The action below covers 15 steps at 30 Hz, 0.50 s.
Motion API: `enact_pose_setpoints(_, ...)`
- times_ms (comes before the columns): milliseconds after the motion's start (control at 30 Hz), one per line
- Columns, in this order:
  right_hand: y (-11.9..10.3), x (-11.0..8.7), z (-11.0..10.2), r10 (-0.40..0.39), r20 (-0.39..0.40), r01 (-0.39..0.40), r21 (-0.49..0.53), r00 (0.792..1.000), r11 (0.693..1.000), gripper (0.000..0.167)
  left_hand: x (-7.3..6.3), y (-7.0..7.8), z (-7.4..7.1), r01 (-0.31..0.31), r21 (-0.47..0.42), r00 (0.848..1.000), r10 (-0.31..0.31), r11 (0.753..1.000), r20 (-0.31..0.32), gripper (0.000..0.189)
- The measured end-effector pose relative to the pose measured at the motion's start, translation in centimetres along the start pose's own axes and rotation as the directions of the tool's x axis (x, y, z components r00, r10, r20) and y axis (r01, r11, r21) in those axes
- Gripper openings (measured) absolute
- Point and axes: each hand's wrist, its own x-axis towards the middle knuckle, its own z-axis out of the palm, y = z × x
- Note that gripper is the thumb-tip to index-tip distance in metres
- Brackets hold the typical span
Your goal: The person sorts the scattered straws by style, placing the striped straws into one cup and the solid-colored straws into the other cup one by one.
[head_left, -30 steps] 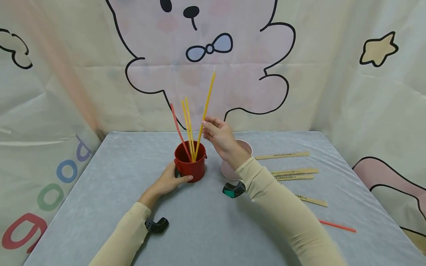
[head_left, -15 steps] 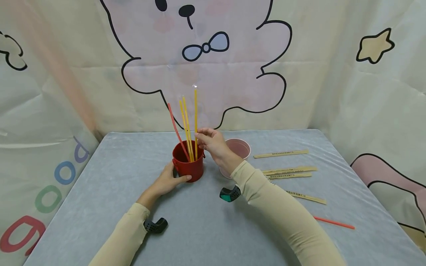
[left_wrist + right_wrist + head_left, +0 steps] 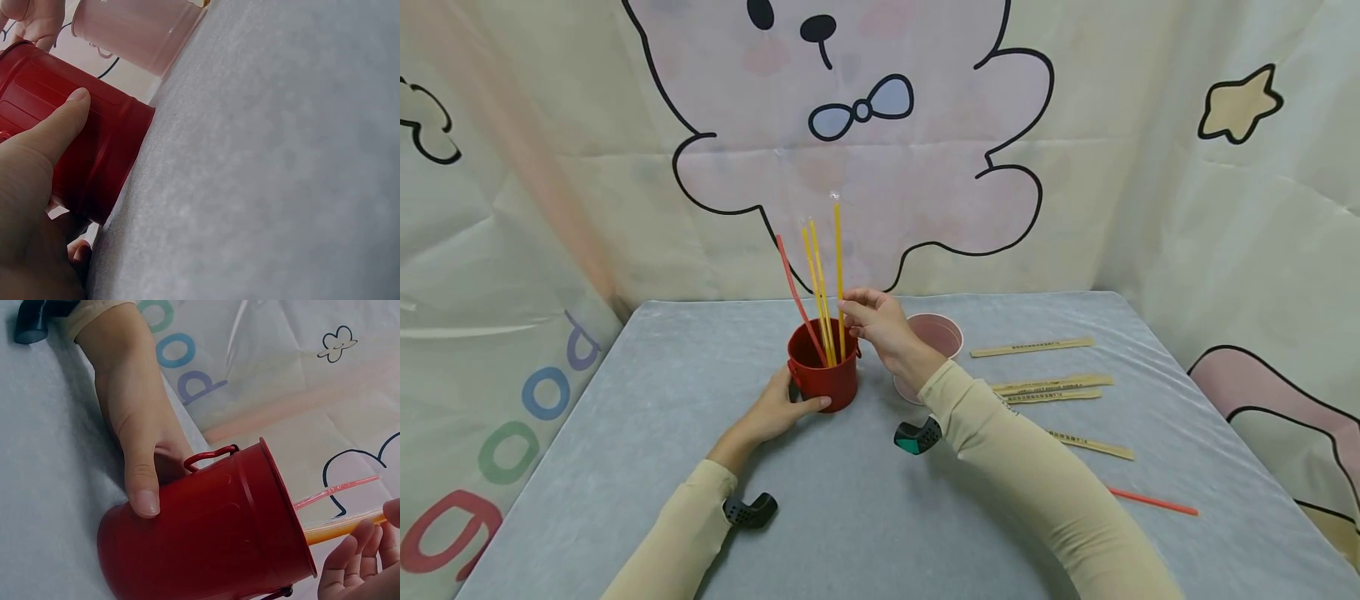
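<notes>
A small red metal bucket stands on the table. My left hand grips its left side, the thumb lying across the front in the left wrist view. With thumb and fingertips my right hand pinches a yellow straw, upright, its lower end inside the bucket. Clear wrapping shows at the straw's top. Two thinner yellow straws and a red straw lean left in the same bucket. The straws' bottom ends are hidden by the bucket wall.
Behind my right wrist stands a pink bucket, partly covered by the hand. Several flat tan strips with dark print lie on the table's right side. Nearer, another red straw is partly hidden by my right sleeve. A printed curtain hangs behind the table.
My right hand has moved down and slightly left, bringing the yellow straw lower and from a rightward lean to upright in the red bucket. My left hand keeps its hold.
</notes>
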Motion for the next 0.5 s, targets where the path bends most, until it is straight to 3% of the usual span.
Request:
enact_pose_setpoints(333,-0.2,-0.2,-0.4,0.021,-0.026,-0.022,-0.036,0.999,0.999,0.027,0.1,0.1,0.2,0.006,-0.006,1.000,-0.006,1.000,0.007,0.078)
enact_pose_setpoints(500,-0.6,-0.7,-1.2,-0.011,-0.008,0.010,-0.102,1.000,0.995,0.027,-0.1,0.2,0.1,-0.002,-0.010,1.000,0.002,1.000,0.000,0.076)
